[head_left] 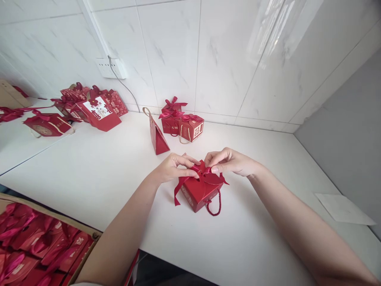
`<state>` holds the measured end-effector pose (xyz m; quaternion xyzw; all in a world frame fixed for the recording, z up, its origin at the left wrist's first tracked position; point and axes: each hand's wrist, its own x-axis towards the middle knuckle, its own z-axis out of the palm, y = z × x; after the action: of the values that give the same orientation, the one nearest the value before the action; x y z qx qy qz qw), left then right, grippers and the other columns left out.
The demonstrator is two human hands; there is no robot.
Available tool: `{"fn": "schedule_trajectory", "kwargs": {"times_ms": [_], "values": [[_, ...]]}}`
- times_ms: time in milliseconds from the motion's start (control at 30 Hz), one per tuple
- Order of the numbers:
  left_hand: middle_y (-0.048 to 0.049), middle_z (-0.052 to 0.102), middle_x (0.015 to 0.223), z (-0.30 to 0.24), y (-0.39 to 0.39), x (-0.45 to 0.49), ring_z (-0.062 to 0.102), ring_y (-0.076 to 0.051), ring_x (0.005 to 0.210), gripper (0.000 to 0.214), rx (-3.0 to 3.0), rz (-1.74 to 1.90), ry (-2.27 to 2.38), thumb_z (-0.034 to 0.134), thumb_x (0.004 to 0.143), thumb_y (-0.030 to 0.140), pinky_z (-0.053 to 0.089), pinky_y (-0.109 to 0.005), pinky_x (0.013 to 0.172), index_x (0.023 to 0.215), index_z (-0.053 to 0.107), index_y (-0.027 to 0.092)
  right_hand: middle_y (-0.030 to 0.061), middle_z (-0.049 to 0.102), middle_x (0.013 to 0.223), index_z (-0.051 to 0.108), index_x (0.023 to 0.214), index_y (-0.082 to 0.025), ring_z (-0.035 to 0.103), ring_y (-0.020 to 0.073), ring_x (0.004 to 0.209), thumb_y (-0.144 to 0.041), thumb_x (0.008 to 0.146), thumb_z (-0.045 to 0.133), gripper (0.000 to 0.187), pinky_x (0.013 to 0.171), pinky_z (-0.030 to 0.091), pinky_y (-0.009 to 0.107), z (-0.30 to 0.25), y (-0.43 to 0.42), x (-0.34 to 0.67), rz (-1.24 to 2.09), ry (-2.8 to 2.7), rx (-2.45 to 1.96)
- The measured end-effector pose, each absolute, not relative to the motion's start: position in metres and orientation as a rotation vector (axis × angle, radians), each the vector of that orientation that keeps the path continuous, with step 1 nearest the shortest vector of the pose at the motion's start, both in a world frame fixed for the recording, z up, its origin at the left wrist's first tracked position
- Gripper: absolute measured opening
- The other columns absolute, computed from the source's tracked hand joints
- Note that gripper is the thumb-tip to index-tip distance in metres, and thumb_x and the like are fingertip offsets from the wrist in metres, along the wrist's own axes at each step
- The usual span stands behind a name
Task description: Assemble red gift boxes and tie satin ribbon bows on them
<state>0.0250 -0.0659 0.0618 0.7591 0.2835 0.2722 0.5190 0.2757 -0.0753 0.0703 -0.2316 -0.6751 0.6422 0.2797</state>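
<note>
A red gift box (195, 194) with a twisted red cord handle (219, 204) sits on the white table in front of me. Across its folded top runs a dark red ribbon (179, 186), gathered in a bow at the middle, with one tail hanging over the left side. My left hand (175, 167) has its thumb and fingers closed on the left part of the bow. On the other side, my right hand (228, 161) pinches the bow's right loop between thumb and fingertips. The fingers partly cover the knot.
Beyond the box stand a triangular red box (157, 137) and two red boxes, one a square box (192, 129), by the tiled wall. Several more red boxes (101, 111) lie at the left. A carton (97, 234) full of ribboned boxes is at lower left; white paper (343, 208) lies right.
</note>
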Motion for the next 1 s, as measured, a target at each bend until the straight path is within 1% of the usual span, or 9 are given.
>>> {"fn": "schedule_trajectory", "kwargs": {"times_ms": [100,167,233,433,567,700,800,867,1000], "values": [[-0.0055,0.075,0.105,0.064,-0.066,0.026,0.064,-0.022,0.108,0.012,1.796,0.662,0.766,0.078,0.074,0.034,0.019,-0.044,0.12,0.08,0.08,0.023,0.0043,0.065,0.096,0.08,0.087,-0.024,0.061,0.0154,0.086,-0.033,0.078,0.079,0.013,0.078,0.049,0.031,0.062,-0.075,0.268,1.657,-1.724,-0.638],[-0.0069,0.072,0.114,0.065,-0.067,0.026,0.064,-0.024,0.107,0.016,1.745,0.67,0.818,0.078,0.073,0.034,0.038,-0.042,0.11,0.083,0.08,0.022,0.0043,0.064,0.098,0.08,0.087,-0.025,0.06,0.0155,0.086,-0.035,0.077,0.078,0.014,0.078,0.05,0.03,0.057,-0.075,0.263,1.605,-1.667,-0.672],[-0.0076,0.07,0.118,0.067,-0.069,0.027,0.064,-0.024,0.105,0.019,1.706,0.668,0.846,0.079,0.071,0.034,0.049,-0.037,0.098,0.085,0.08,0.021,0.0035,0.062,0.098,0.08,0.086,-0.025,0.059,0.0137,0.082,-0.036,0.078,0.078,0.014,0.076,0.05,0.029,0.052,-0.076,0.258,1.559,-1.61,-0.705],[-0.0069,0.071,0.115,0.069,-0.072,0.029,0.065,-0.024,0.104,0.019,1.724,0.65,0.871,0.079,0.071,0.033,0.053,-0.032,0.09,0.084,0.079,0.02,0.0025,0.061,0.094,0.078,0.082,-0.021,0.057,0.0116,0.075,-0.038,0.078,0.077,0.018,0.069,0.047,0.026,0.047,-0.077,0.251,1.505,-1.529,-0.741],[-0.0076,0.071,0.113,0.07,-0.072,0.027,0.065,-0.024,0.104,0.02,1.78,0.644,0.928,0.079,0.071,0.038,0.052,-0.032,0.093,0.083,0.08,0.021,0.0032,0.067,0.082,0.072,0.083,-0.016,0.059,0.0133,0.072,-0.037,0.081,0.072,0.021,0.07,0.046,0.027,0.064,-0.077,0.263,1.621,-1.66,-0.8],[-0.0076,0.071,0.115,0.07,-0.072,0.026,0.061,-0.025,0.112,0.023,1.853,0.616,0.956,0.078,0.072,0.042,0.045,-0.038,0.104,0.085,0.08,0.023,0.0021,0.066,0.063,0.067,0.078,-0.015,0.053,0.0117,0.058,-0.036,0.084,0.065,0.022,0.057,0.041,0.023,0.085,-0.08,0.277,1.647,-1.79,-0.988],[-0.0058,0.075,0.099,0.068,-0.071,0.027,0.066,-0.021,0.099,0.02,1.912,0.728,0.878,0.079,0.071,0.04,0.024,-0.045,0.12,0.081,0.08,0.022,0.0079,0.07,0.066,0.067,0.074,-0.014,0.053,0.013,0.053,-0.057,0.091,0.049,0.05,0.052,0.043,0.025,0.09,-0.082,0.282,1.789,-1.806,-1.104],[-0.004,0.076,0.09,0.064,-0.07,0.029,0.068,-0.018,0.09,0.018,1.928,0.801,0.823,0.08,0.071,0.038,0.012,-0.046,0.123,0.078,0.079,0.022,0.0057,0.064,0.053,0.07,0.075,-0.013,0.048,0.0115,0.043,-0.068,0.09,0.042,0.063,0.047,0.041,0.026,0.089,-0.082,0.282,1.805,-1.826,-1.203],[-0.0039,0.076,0.092,0.062,-0.068,0.029,0.069,-0.018,0.091,0.016,1.929,0.822,0.784,0.081,0.069,0.036,0.01,-0.047,0.123,0.076,0.078,0.022,-0.0071,0.041,0.034,0.075,0.089,-0.015,0.032,0.0065,0.033,-0.061,0.08,0.066,0.048,0.037,0.025,0.021,0.083,-0.078,0.284,1.746,-1.999,-1.242]]}}
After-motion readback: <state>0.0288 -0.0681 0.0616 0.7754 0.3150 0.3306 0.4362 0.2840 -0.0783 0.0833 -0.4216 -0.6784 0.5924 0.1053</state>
